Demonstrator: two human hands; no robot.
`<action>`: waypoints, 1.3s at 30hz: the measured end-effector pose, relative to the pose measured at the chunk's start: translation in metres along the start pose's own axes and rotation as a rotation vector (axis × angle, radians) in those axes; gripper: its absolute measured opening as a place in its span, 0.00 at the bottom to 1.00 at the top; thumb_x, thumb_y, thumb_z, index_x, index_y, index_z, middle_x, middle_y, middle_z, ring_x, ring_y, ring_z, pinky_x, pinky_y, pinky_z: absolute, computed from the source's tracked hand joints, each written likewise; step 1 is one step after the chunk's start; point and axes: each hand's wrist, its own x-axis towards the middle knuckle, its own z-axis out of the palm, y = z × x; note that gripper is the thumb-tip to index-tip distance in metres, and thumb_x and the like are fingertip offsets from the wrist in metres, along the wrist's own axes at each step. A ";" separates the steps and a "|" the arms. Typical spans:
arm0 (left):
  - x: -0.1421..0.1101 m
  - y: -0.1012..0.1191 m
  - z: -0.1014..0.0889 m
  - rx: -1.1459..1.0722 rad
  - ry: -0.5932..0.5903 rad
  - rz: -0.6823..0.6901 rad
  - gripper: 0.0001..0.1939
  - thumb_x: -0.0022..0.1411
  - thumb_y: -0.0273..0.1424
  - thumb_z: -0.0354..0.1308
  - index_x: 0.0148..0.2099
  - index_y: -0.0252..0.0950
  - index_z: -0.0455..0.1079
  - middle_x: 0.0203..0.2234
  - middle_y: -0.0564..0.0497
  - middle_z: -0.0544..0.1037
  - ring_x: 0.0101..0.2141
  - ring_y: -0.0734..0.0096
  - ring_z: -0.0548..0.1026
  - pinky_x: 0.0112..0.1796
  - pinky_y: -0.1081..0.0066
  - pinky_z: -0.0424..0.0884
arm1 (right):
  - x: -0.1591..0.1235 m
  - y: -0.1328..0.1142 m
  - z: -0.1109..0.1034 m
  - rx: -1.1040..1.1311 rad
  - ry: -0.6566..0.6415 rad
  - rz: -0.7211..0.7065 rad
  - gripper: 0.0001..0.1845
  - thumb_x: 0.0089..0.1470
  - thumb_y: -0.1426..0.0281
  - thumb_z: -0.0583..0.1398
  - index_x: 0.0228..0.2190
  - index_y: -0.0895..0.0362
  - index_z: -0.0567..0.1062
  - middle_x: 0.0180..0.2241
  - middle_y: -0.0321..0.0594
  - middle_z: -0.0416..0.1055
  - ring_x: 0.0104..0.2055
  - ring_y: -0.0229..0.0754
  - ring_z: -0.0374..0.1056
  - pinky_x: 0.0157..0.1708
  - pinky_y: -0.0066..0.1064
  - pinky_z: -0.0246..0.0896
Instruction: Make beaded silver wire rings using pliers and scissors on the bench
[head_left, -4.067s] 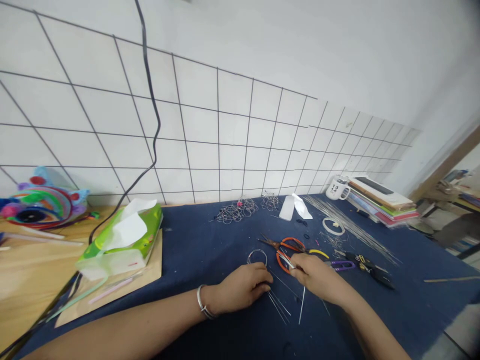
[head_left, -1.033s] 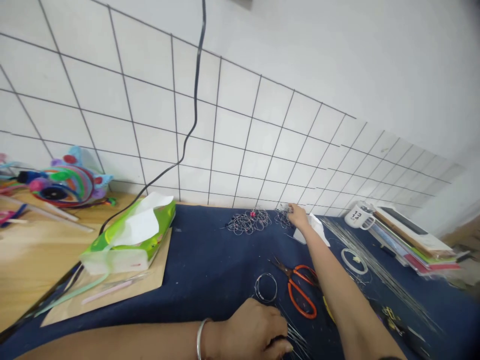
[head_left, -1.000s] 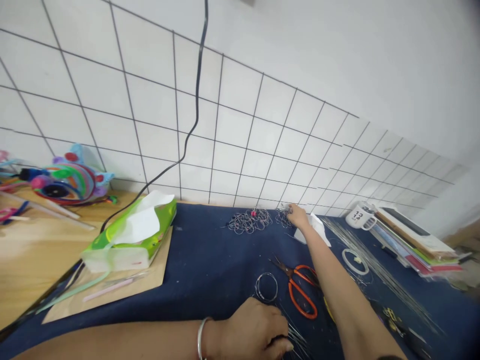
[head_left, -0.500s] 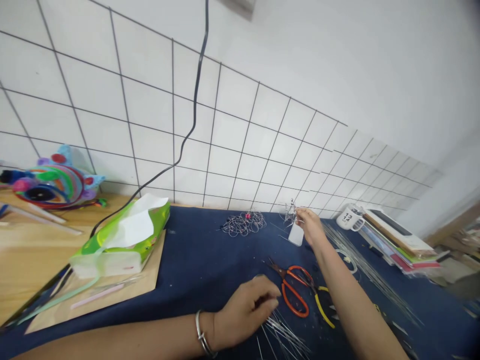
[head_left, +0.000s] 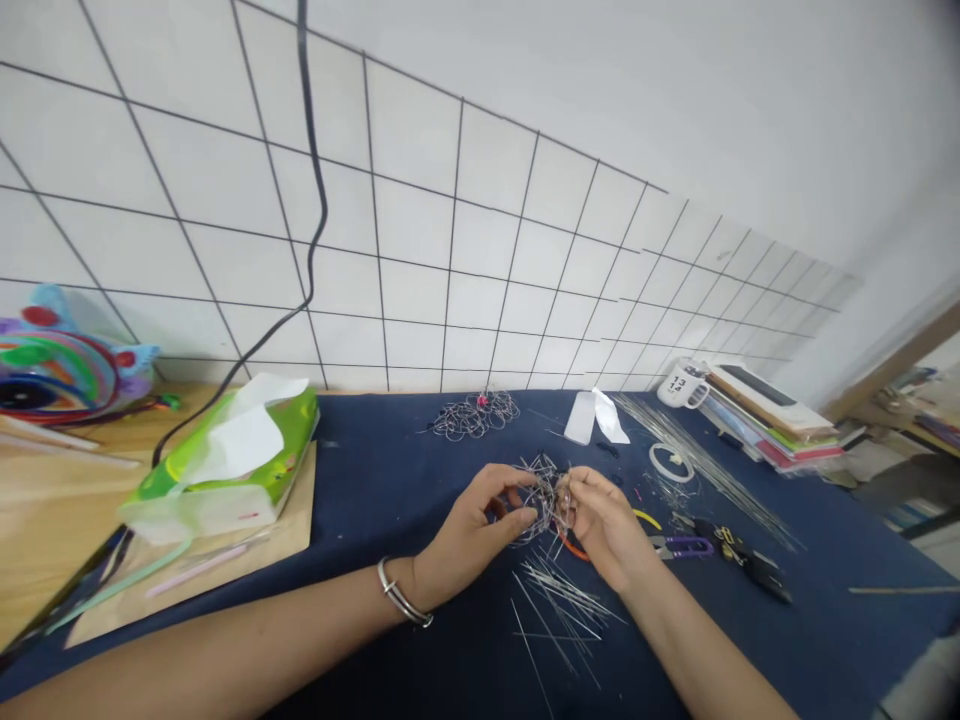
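Note:
Between both hands is a tangled wire piece [head_left: 541, 505] of thin silvery loops and ends. My left hand [head_left: 491, 515] grips its left side with thumb and fingers, a silver bangle [head_left: 403, 598] on the wrist. From the right, my right hand [head_left: 604, 520] pinches the same wire piece. Orange-handled pliers [head_left: 572, 546] lie partly hidden under the hands, with a yellow handle [head_left: 646, 519] beside them. Just below, loose straight wires [head_left: 566, 595] are strewn over the dark blue cloth [head_left: 390, 500].
A second wire tangle [head_left: 476, 415] with a red bead lies near the wall. Behind the right hand are a white card [head_left: 580, 417], crumpled tissue [head_left: 611, 418], a wire coil [head_left: 670, 462], long wires [head_left: 712, 475], purple-handled snips [head_left: 688, 547] and a mug [head_left: 681, 386]. A tissue pack [head_left: 202, 510] stands left.
My right hand has come back from near the wall, bringing the wire piece towards me. My left hand has moved up and now grips it too. The view has shifted slightly.

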 end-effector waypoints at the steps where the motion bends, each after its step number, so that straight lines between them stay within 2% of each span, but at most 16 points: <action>1: -0.001 -0.002 0.001 0.005 -0.006 -0.014 0.13 0.56 0.31 0.54 0.45 0.39 0.64 0.37 0.49 0.65 0.33 0.74 0.66 0.33 0.72 0.65 | -0.002 0.003 0.001 0.009 -0.005 0.014 0.05 0.47 0.69 0.60 0.27 0.58 0.71 0.25 0.36 0.66 0.25 0.33 0.60 0.26 0.25 0.56; 6: 0.000 -0.008 0.002 0.104 0.024 -0.026 0.10 0.53 0.28 0.55 0.40 0.37 0.65 0.31 0.52 0.65 0.29 0.77 0.63 0.31 0.73 0.64 | -0.007 0.012 0.003 0.029 -0.034 0.077 0.08 0.51 0.67 0.57 0.31 0.58 0.72 0.27 0.37 0.66 0.26 0.33 0.60 0.26 0.26 0.55; 9: 0.001 -0.007 0.002 0.107 0.024 -0.051 0.04 0.53 0.25 0.53 0.35 0.35 0.63 0.29 0.53 0.66 0.28 0.77 0.64 0.30 0.74 0.64 | -0.008 0.014 0.004 0.026 -0.065 0.127 0.10 0.52 0.65 0.56 0.32 0.59 0.72 0.26 0.38 0.66 0.25 0.34 0.60 0.25 0.27 0.55; 12: 0.002 -0.005 0.000 0.122 0.020 -0.075 0.03 0.53 0.23 0.52 0.33 0.34 0.62 0.28 0.53 0.66 0.28 0.77 0.64 0.30 0.75 0.63 | -0.008 0.012 0.005 0.014 -0.081 0.131 0.10 0.51 0.65 0.56 0.32 0.59 0.72 0.26 0.38 0.65 0.26 0.34 0.60 0.25 0.27 0.55; 17: 0.006 -0.010 -0.005 0.178 0.103 0.003 0.03 0.54 0.23 0.50 0.33 0.35 0.61 0.30 0.53 0.66 0.27 0.78 0.63 0.30 0.76 0.62 | -0.007 0.005 0.001 -0.031 -0.030 0.046 0.11 0.52 0.63 0.55 0.31 0.57 0.72 0.25 0.38 0.65 0.25 0.34 0.59 0.25 0.26 0.55; 24: 0.013 -0.012 -0.010 -0.098 0.139 -0.080 0.04 0.57 0.27 0.48 0.37 0.35 0.61 0.28 0.53 0.66 0.25 0.79 0.64 0.26 0.76 0.64 | -0.004 -0.007 -0.015 -0.105 0.037 -0.082 0.10 0.51 0.63 0.56 0.27 0.56 0.72 0.25 0.37 0.66 0.25 0.35 0.59 0.26 0.28 0.55; 28: 0.014 -0.009 -0.011 -0.120 0.183 -0.066 0.03 0.57 0.26 0.49 0.35 0.34 0.60 0.28 0.53 0.66 0.27 0.78 0.66 0.26 0.76 0.65 | -0.002 -0.012 -0.021 -0.070 0.032 -0.109 0.09 0.51 0.64 0.56 0.26 0.57 0.70 0.25 0.37 0.67 0.25 0.34 0.60 0.26 0.28 0.55; 39: 0.006 -0.003 -0.012 -0.051 0.073 -0.017 0.04 0.57 0.28 0.50 0.36 0.34 0.62 0.30 0.50 0.70 0.32 0.75 0.67 0.35 0.72 0.64 | 0.003 -0.012 -0.033 -0.047 0.071 -0.101 0.11 0.50 0.61 0.56 0.26 0.57 0.69 0.24 0.37 0.67 0.25 0.35 0.64 0.23 0.26 0.57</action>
